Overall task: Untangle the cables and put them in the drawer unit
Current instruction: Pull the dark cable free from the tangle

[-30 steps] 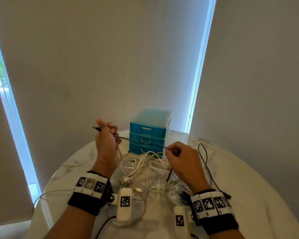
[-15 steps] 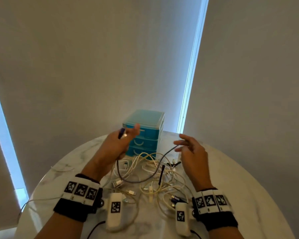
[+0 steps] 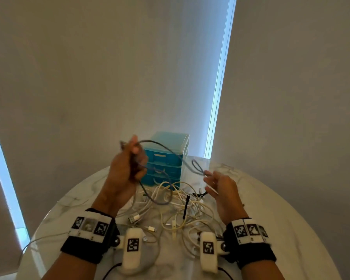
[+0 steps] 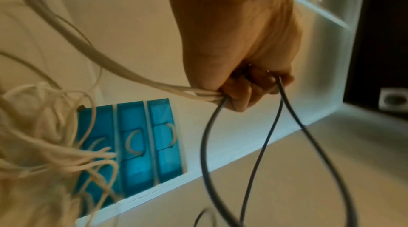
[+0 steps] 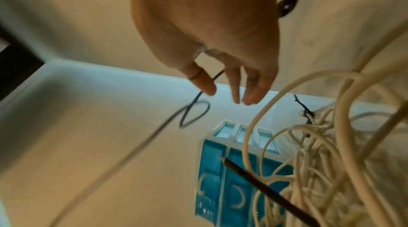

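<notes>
I'm coiling the dark cable [image 3: 166, 152] — my left hand [image 3: 125, 168] grips it, my right hand [image 3: 220, 186] spread beside its far loop. Next: open a drawer [image 3: 162, 158] at twelve o'clock.

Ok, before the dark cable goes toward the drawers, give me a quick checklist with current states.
1. Left hand grips the dark cable: ok.
2. Right hand holds the cable's loop: not ok, fingers straight, loop beside the fingertips.
3. Dark cable free of the white cable pile: not ok, one loop hangs into the pile, and the left hand grips white strands too.
4. A drawer open on the blue drawer unit: not ok, all three shut.
5. Drawer fronts unobstructed: not ok, white cables lie against the bottom drawer.
</notes>
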The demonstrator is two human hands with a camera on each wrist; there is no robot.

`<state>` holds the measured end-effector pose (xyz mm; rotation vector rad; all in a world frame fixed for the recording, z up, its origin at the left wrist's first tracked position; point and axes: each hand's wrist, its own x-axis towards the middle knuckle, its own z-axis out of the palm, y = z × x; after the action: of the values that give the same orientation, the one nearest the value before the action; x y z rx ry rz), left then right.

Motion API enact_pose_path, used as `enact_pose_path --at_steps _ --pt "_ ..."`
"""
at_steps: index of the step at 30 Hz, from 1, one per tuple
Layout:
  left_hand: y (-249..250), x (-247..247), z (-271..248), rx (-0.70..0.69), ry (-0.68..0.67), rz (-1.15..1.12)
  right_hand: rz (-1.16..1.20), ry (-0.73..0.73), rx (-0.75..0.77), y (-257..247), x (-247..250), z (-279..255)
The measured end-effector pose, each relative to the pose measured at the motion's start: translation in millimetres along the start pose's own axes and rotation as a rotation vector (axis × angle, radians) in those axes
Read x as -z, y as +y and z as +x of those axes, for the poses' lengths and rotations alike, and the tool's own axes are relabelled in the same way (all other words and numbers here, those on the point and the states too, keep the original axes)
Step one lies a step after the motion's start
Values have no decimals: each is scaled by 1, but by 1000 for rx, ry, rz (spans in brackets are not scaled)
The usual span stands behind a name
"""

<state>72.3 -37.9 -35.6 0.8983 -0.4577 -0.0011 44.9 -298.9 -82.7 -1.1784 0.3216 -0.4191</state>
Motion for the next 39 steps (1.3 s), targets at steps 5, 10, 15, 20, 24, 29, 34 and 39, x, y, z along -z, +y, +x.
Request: enact_pose_path --at_steps 5,10,15,20,24,29,34,39 --pt "27 40 6 -114 172 -258 339 16 -129 -20 32 5" --pt "31 76 8 -181 448 -405 541 61 -79 -40 45 13" --pt "28 81 11 -192 529 -308 395 106 14 -22 29 26" --pt "8 51 15 57 351 58 236 355 172 -36 -8 45" --pt "-2 40 13 41 382 196 -58 -107 264 -64 -90 37" --pt "12 31 4 -343 619 245 -1013 -990 413 -76 -177 -10" --pt "12 38 8 -341 639 511 -572 -523 389 -60 -131 3" --pt "0 29 8 -272 548 763 -411 -464 243 -27 -74 -13"
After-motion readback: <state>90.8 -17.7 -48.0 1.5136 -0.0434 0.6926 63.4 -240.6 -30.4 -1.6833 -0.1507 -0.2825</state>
